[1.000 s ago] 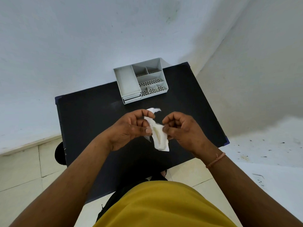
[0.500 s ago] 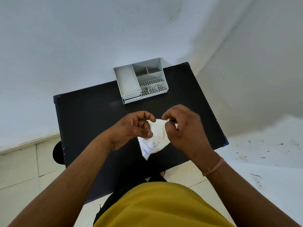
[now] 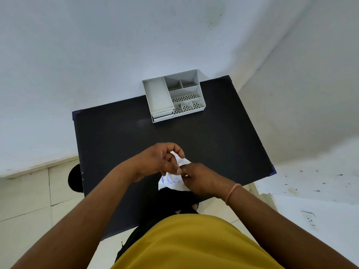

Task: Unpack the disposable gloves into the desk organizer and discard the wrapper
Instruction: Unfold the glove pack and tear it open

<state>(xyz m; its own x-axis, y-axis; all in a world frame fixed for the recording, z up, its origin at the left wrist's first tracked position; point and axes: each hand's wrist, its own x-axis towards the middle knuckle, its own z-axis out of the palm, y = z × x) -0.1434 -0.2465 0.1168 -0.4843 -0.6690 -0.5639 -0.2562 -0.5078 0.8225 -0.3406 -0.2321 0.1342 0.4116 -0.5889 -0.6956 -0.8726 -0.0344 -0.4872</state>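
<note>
Both hands hold a white glove wrapper (image 3: 172,178) with blue print above the near part of the black desk (image 3: 120,136). My left hand (image 3: 159,162) pinches its upper edge between thumb and fingers. My right hand (image 3: 202,179) grips the wrapper's right side, fingers curled into it. The gloves inside are hidden by the wrapper and fingers. A grey desk organizer (image 3: 191,75) with several compartments and small drawers stands at the desk's far edge against the wall, well beyond both hands.
White walls meet in a corner behind and to the right of the desk. Pale floor tiles (image 3: 27,199) lie to the left, with a dark round object (image 3: 74,177) beside the desk's left edge. A wall socket (image 3: 308,218) is at lower right.
The wrapper has been turned, so its blue-printed side now faces up. My right hand dropped lower and to the wrapper's right side; my left hand shifted to its top edge.
</note>
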